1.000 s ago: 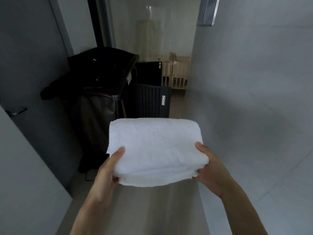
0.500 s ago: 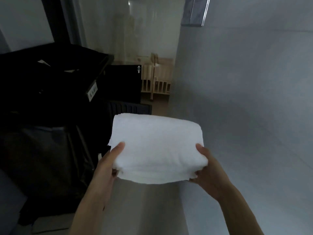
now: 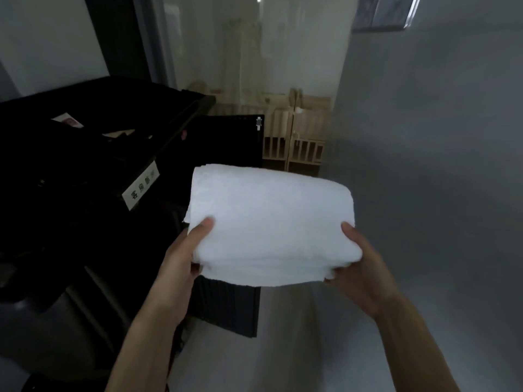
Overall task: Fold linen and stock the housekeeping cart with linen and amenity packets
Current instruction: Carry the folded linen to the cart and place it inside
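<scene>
We find the folded white towel point(image 3: 271, 224) carried in the air, long axis running hand to hand. The left hand point(image 3: 181, 261) and the right hand point(image 3: 365, 267) each clasp one end. The housekeeping cart point(image 3: 93, 154) lies to the left, nearer the left grip.

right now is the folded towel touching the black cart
Cannot tell. In the head view the towel, held in both hands, overlaps the cart at its left edge, with no gap or contact visible.
</scene>
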### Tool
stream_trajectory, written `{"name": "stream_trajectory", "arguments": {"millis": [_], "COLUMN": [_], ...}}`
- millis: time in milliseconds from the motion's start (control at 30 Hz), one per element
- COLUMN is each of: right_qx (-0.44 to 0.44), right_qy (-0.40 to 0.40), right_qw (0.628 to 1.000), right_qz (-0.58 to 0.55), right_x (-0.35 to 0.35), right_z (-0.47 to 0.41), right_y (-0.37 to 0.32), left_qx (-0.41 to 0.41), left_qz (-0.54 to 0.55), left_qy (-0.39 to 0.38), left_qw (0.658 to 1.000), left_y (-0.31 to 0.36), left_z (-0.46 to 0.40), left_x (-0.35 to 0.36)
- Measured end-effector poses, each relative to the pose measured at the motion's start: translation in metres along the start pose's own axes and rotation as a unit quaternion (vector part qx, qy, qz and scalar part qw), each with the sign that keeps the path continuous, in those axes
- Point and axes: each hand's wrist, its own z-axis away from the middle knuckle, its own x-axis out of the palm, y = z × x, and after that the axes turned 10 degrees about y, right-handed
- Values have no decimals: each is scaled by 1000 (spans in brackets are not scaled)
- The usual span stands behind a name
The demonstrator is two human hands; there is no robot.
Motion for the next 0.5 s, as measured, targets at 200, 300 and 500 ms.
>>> {"name": "stream_trajectory", "arguments": {"millis": [200,300,500], "right_qx": [36,36,57], "right_qy": [-67,-80,-95], "right_qw": [997,996,991], "right_qz": [4,10,69], "right_x": [4,4,4], "right_z": [-122,-166,-263], "right_y": [-62,-82,-89], "left_qx": [47,54,38], "left_qz": [-25,-22,-19], "left_qy": [37,52,91], "left_qw": [998,997,995], "left_y": [21,25,0], "left_z": [-70,-96,-157], "left_x": [55,73,94]}}
